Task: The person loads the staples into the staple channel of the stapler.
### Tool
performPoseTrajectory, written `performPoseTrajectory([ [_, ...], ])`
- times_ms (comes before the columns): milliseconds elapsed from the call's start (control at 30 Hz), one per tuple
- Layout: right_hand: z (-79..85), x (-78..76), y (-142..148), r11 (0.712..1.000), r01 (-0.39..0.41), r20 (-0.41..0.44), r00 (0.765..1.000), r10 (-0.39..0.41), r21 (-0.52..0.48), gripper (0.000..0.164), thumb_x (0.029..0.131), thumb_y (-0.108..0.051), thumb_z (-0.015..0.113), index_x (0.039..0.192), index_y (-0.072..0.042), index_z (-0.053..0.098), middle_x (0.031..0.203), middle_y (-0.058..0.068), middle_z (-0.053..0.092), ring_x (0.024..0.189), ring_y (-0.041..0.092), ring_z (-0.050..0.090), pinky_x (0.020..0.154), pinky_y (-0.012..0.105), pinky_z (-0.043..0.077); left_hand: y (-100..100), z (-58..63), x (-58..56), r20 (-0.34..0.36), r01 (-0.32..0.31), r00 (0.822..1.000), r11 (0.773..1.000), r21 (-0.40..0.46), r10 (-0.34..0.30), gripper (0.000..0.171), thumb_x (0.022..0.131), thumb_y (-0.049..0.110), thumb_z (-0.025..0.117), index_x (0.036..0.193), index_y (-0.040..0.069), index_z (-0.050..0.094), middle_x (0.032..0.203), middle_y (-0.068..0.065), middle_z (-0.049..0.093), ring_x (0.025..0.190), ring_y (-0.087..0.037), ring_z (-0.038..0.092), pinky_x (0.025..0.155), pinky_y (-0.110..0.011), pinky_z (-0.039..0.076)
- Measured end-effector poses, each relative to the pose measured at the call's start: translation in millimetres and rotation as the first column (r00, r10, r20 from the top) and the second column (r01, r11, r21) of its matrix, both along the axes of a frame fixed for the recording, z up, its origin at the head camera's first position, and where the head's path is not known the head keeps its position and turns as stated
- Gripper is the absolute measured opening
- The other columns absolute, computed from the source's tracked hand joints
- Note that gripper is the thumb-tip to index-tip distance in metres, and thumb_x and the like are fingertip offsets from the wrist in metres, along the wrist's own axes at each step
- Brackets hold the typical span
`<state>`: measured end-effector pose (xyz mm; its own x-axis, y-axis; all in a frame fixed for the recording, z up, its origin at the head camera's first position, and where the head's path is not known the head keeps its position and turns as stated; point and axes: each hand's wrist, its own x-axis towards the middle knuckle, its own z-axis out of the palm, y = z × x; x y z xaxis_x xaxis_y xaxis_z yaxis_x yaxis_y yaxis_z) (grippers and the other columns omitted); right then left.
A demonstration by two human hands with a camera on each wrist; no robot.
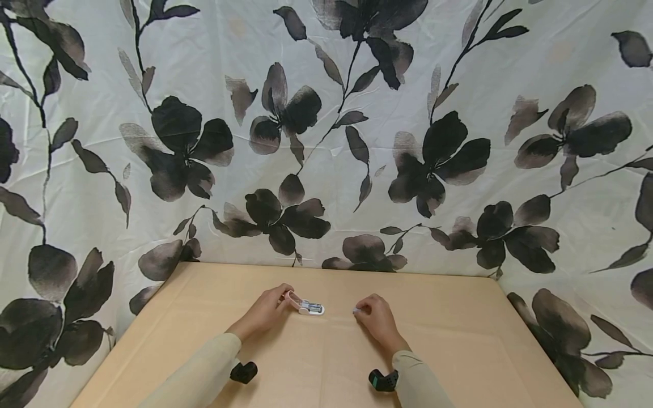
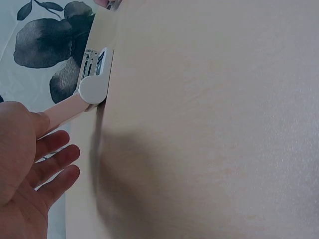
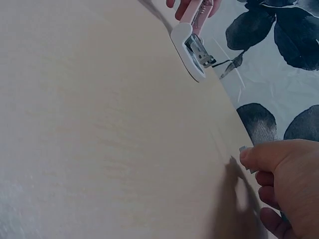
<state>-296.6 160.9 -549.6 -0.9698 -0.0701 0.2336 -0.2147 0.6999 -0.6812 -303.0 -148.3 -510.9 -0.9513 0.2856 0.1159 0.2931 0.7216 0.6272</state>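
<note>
Evidently opened, the pink-and-white plastic stapler point(image 1: 312, 307) is located left of centre, towards the far edge of the tan rectangular worktop point(image 1: 326, 362); whether its base touches the surface cannot be told. The left hand point(image 1: 266, 310) grips its pink arm. The right hand point(image 1: 376, 319), well apart, pinches a small grey piece point(image 3: 242, 149) between thumb and finger. The right wrist view exposes that piece's protruding ends, mostly hidden from the head camera. The left wrist view alone shows three left fingers extended clear of the stapler. Both forearms angle inward.
</note>
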Motion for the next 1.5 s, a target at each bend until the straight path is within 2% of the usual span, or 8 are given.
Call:
performPoseTrajectory([
  [233, 1.9, 1.7, -3, 1.0, -0.009, -0.015, 1.0, 0.009, -0.004, 0.005, 0.089, -0.01, 0.08, 0.087, -0.01, 0.075, 0.093, 0.001, 0.064, 0.089, 0.016, 0.057, 0.084, 0.038, 0.053, -1, -1.6, 0.7, -0.021, 0.002, 1.0, 1.0, -0.007, -0.003, 0.022, 0.104, 0.008, 0.06, 0.125, 0.003, 0.062, 0.114, -0.008, 0.072, 0.102, -0.022, 0.066, 0.094, -0.046, 0.054],
  [500, 0.6, 2.1, -4, 1.0, -0.011, -0.013, 1.0, 0.011, -0.012, 0.005, 0.089, -0.011, 0.08, 0.088, -0.01, 0.075, 0.094, 0.001, 0.064, 0.089, 0.016, 0.057, 0.084, 0.037, 0.053, 0, -1.1, 1.6, -0.009, -0.003, 1.0, 1.0, -0.006, 0.003, 0.025, 0.103, 0.006, 0.061, 0.127, 0.003, 0.062, 0.113, -0.008, 0.071, 0.099, -0.02, 0.065, 0.091, -0.045, 0.055],
  [833, 0.8, 2.6, -8, 1.0, -0.004, -0.009, 1.0, 0.004, -0.021, 0.005, 0.089, -0.011, 0.081, 0.089, -0.01, 0.076, 0.094, 0.001, 0.064, 0.091, 0.016, 0.057, 0.086, 0.036, 0.053, -1, 0.7, 2.5, -0.013, -0.004, 1.0, 1.0, 0.007, 0.004, 0.025, 0.103, 0.008, 0.062, 0.127, 0.003, 0.062, 0.113, -0.008, 0.071, 0.104, -0.023, 0.066, 0.094, -0.047, 0.055],
  [1500, 0.9, 4.4, -15, 0.999, -0.02, -0.04, 0.999, 0.018, -0.034, 0.005, 0.088, -0.011, 0.081, 0.089, -0.01, 0.076, 0.094, 0.001, 0.065, 0.089, 0.016, 0.058, 0.085, 0.035, 0.054, -1, 2.6, 1.9, -0.019, 0.0, 1.0, 1.0, 0.005, 0.0, 0.023, 0.103, 0.008, 0.06, 0.126, 0.003, 0.062, 0.113, -0.008, 0.071, 0.102, -0.022, 0.065, 0.094, -0.047, 0.055],
])
